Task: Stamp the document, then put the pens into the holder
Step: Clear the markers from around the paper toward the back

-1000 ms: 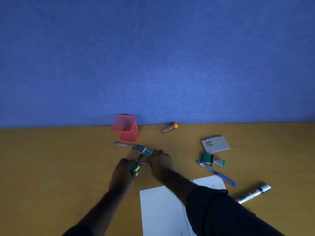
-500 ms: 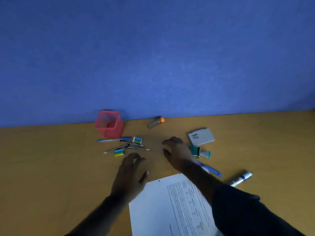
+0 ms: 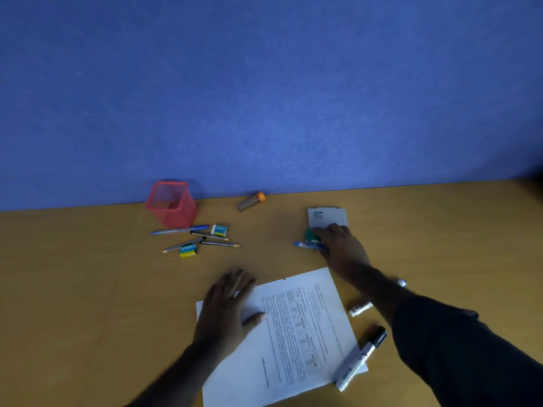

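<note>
The holder (image 3: 171, 204) is red. The paper (image 3: 296, 333) is white with black words. The stamp (image 3: 311, 235) by the right hand (image 3: 340, 245) is green.

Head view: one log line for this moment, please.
phase: reaching stamp | left hand: flat on document | right hand: at stamp, grip unclear | holder: no pens visible inside

An office desk; wooden desktop (image 3: 88, 289) against a blue partition (image 3: 264, 83), printed document (image 3: 299, 333), pen holder (image 3: 172, 204).
</note>
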A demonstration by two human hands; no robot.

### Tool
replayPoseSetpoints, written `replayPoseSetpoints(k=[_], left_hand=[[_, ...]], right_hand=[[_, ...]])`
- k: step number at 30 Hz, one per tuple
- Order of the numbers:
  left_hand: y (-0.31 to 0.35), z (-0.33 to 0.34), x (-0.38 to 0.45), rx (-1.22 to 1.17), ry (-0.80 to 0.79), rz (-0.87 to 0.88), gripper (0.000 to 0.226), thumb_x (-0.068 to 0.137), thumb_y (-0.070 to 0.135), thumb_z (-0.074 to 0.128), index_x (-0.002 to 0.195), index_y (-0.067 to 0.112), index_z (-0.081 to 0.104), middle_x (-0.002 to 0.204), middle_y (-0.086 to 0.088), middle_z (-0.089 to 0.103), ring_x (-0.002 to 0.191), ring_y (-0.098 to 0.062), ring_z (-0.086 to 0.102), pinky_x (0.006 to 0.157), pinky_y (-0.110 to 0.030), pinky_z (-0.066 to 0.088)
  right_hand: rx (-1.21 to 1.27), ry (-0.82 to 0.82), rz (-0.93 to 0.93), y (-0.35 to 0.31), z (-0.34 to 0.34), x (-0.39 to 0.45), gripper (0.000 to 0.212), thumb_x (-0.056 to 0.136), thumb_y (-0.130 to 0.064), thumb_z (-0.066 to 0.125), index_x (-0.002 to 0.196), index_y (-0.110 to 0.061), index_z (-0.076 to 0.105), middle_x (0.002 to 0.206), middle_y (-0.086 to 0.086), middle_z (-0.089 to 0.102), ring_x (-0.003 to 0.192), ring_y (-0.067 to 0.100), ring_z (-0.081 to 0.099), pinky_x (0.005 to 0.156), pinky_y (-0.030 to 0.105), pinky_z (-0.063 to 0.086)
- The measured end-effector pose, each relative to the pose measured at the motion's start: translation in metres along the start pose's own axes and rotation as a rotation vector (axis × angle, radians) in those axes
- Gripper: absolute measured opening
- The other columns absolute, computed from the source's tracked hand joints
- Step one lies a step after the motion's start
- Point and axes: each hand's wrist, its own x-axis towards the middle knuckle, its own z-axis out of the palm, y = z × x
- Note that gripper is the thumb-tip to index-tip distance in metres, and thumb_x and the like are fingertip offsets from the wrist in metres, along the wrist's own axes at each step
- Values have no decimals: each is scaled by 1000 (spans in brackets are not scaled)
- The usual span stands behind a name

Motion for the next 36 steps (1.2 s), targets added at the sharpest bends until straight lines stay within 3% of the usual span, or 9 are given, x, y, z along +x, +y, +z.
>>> replayPoseSetpoints(k=[6,9,16,19,23,26,28,32,36], left_hand=[[12,-5,-2,18,16,-122,66,77,61,67,135,32,51,144,8,46,133,-19,41,103,-38,42],[14,-4,-2,14,24,-166,64,78,58,69,134,31,53,142,6,48,131,-20,43,101,-38,44],[14,-5,4,59,22,-245,60,82,51,68,135,27,53,141,2,50,129,-24,46,100,-43,45],[14,-4,4,62,30,-248,57,85,48,66,136,25,53,139,-1,50,129,-26,46,99,-46,45],[18,-2,-1,44,65,-231,56,86,39,67,137,20,52,140,-5,50,129,-28,45,100,-48,45],[24,1,-9,47,105,-188,56,91,44,57,141,20,47,144,-4,46,134,-27,40,107,-47,39],[27,5,-16,59,92,-165,63,92,54,42,145,20,41,151,-4,40,140,-27,35,114,-46,33],[26,23,-36,90,-23,-68,78,93,66,23,155,19,21,164,-4,15,151,-28,15,121,-48,18],[18,26,-48,117,-65,-17,78,94,66,22,156,20,14,165,-4,7,152,-29,11,121,-50,20]], right_hand=[[27,60,249,17,-8,36,46,88,-20,62,131,-16,47,121,11,57,108,31,52,80,43,52],[21,49,288,28,-10,46,49,87,-22,64,131,-15,45,124,10,57,111,31,51,84,46,52],[-3,31,183,33,-30,11,62,83,-32,69,136,-19,40,137,8,49,122,29,45,95,46,49],[0,-129,127,29,-45,-33,60,84,-35,66,138,-25,43,139,2,46,125,23,42,99,42,43],[30,-248,8,21,-45,-110,77,74,-67,57,141,-34,38,147,-7,38,137,18,29,109,45,28],[-43,-346,-215,17,-23,-158,92,67,-87,40,143,-37,34,153,-7,32,142,22,20,112,44,18],[-109,-305,-342,18,-7,-174,75,75,-78,46,138,-37,41,148,-5,40,138,24,28,109,43,26],[-33,-99,-382,29,1,-179,35,78,-42,68,112,-37,60,123,-3,60,125,19,39,96,43,45],[-70,-51,-398,44,-4,-182,26,80,-35,68,105,-35,63,121,-3,60,124,20,41,92,41,44]])
